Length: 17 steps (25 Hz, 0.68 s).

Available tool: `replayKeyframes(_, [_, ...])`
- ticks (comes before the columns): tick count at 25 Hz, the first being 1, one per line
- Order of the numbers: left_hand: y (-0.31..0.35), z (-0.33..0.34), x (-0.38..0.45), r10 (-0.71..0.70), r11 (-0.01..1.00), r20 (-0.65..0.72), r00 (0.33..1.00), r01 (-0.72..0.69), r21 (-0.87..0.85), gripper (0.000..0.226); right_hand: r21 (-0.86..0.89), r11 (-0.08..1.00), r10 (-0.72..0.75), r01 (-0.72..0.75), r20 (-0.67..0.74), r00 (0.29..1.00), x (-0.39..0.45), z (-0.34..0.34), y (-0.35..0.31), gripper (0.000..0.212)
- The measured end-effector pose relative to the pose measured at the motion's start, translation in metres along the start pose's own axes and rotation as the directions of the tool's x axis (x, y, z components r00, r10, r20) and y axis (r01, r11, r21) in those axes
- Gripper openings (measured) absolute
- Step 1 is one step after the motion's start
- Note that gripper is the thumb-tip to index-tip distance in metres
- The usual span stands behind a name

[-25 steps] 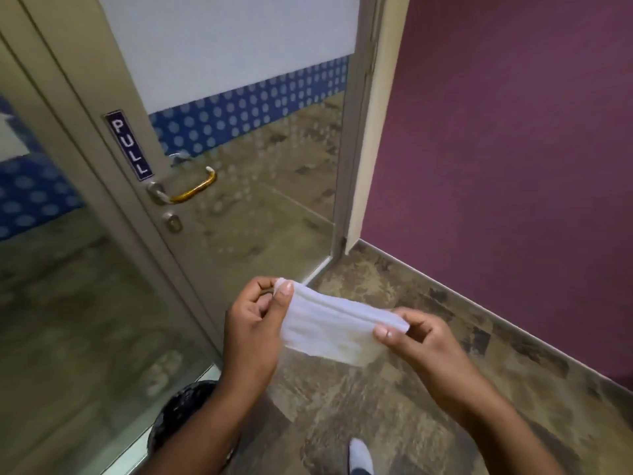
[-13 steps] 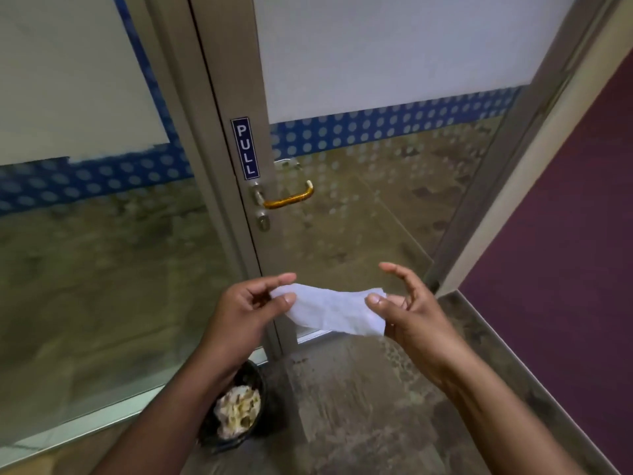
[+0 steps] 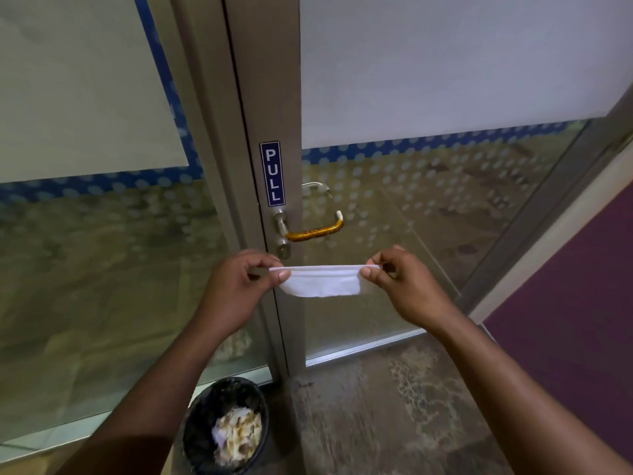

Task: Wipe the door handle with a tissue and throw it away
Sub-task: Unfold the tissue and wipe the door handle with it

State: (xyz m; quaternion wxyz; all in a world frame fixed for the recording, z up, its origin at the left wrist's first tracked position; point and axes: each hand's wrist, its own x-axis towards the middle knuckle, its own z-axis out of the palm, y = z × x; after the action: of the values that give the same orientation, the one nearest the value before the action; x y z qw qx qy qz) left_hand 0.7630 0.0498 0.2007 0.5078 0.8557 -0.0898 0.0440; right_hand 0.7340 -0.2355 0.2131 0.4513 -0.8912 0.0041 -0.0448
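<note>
A folded white tissue [image 3: 323, 284] is stretched flat between my two hands. My left hand [image 3: 236, 289] pinches its left end and my right hand [image 3: 406, 286] pinches its right end. The tissue hangs just below the door handle [image 3: 313, 232], a lever with a gold grip on a silver base, fixed to the grey frame of a glass door [image 3: 394, 207]. A keyhole [image 3: 283, 250] sits under the handle, right above my left thumb. A black bin [image 3: 226, 428] with crumpled paper inside stands on the floor by the door frame, below my left forearm.
A blue PULL sign [image 3: 272, 173] is stuck above the handle. A fixed glass panel [image 3: 102, 234] with frosted film and blue dotted stripe fills the left. A purple wall [image 3: 575, 320] rises at the right. The floor [image 3: 394, 413] is mottled brown stone.
The view has swung left and closer to the door. My hands have risen toward the handle and pulled the tissue taut; my right fingers, spread before, now pinch its end.
</note>
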Motion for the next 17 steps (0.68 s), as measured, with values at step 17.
replayKeyframes(17, [-0.055,0.03,0.117,-0.133,0.991,-0.206,0.969,0.135,-0.006,0.007,-0.367,0.922,-0.214,0.121,-0.226,0.95,0.122,0.031,0.009,0.022])
